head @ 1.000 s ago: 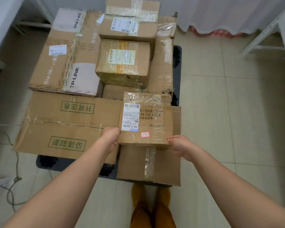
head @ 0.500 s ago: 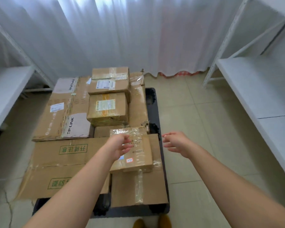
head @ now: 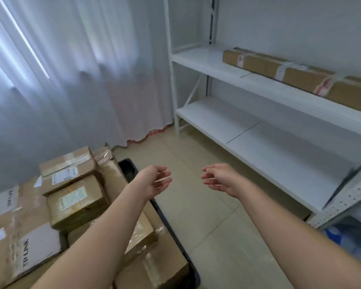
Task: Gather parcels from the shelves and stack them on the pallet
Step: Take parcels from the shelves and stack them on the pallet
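Having let go of the small parcel [head: 142, 236] now resting on the pallet [head: 127, 167] stack, both hands [head: 154, 181] [head: 221, 180] float empty, fingers loosely spread, turning toward the long parcel [head: 296, 74] on the shelf [head: 258, 80].

The 2 hands, the left hand [head: 154, 181] and the right hand [head: 221, 180], hang over bare floor [head: 198, 215] with nothing between them. Stacked parcels [head: 75, 203] on the pallet [head: 128, 166] block the left side. On the right, the lower shelf [head: 258, 142] is bare; a long box [head: 300, 74] occupies the upper shelf [head: 204, 61].
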`<state>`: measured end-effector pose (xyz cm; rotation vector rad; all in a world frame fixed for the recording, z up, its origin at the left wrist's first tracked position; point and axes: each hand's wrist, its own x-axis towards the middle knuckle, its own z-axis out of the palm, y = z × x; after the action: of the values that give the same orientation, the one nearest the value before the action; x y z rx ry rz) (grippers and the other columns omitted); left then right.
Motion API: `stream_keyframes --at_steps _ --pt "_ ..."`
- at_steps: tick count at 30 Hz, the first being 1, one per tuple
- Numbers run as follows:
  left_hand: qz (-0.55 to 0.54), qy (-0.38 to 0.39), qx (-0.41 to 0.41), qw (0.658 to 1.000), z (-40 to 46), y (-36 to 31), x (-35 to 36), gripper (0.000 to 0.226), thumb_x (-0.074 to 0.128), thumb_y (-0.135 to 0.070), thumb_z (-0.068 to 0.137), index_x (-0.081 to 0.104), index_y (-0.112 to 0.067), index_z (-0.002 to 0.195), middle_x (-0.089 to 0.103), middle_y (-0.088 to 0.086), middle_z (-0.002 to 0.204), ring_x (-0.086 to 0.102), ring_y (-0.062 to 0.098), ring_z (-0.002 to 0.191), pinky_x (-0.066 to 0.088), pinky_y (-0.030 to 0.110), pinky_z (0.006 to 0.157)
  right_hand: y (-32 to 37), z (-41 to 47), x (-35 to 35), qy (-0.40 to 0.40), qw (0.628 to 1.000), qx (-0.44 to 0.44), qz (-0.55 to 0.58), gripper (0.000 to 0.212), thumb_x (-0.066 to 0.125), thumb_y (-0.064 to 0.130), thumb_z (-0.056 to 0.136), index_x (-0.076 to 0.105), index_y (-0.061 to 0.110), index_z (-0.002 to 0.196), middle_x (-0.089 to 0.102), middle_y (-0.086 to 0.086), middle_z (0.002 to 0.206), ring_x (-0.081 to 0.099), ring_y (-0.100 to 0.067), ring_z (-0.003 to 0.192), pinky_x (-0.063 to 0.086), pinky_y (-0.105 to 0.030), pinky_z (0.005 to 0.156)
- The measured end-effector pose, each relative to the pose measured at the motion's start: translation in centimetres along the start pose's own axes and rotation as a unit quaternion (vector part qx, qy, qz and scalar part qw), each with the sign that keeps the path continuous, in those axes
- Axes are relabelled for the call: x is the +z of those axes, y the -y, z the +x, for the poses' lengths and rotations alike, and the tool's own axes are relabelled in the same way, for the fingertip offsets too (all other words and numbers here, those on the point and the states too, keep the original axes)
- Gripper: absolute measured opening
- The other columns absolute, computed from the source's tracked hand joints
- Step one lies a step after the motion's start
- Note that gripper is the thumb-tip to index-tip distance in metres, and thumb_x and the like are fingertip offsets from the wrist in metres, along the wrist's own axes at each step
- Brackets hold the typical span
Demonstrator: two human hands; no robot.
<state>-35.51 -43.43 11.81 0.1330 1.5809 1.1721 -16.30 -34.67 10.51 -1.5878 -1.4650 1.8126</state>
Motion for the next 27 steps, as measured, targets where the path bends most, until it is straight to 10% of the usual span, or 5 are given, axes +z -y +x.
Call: stream_keyframes --at_steps 15,27 --pt "0.157 0.226 0.02 0.961 -14.1 6.3 28.4 0.013 0.05 -0.011 0.098 0.062 -0.01 0.095 0.068 0.006 0.091 0.064 0.021 0.077 0.048 0.027 0.067 -7.5 -20.4 -25.9 -0.25 0.945 -0.057 0.203 0.018 0.047 0.019 0.099 0.063 0.012 0.099 0.07 -0.007 0.088 0.064 -0.017 0.071 0.048 -0.023 0.065" --pt "0.256 0.353 -0.032 0.899 -26.4 24.3 55.4 0.013 0.05 -0.007 0.097 0.062 -0.008 0.101 0.065 0.008 0.087 0.061 0.02 0.074 0.049 0.028 0.063 -24.7 -35.7 -50.7 -0.469 0.833 0.012 0.293 0.035 0.04 0.033 0.104 0.051 0.015 0.076 0.055 -0.002 0.067 0.049 -0.013 0.057 0.041 -0.024 0.054"
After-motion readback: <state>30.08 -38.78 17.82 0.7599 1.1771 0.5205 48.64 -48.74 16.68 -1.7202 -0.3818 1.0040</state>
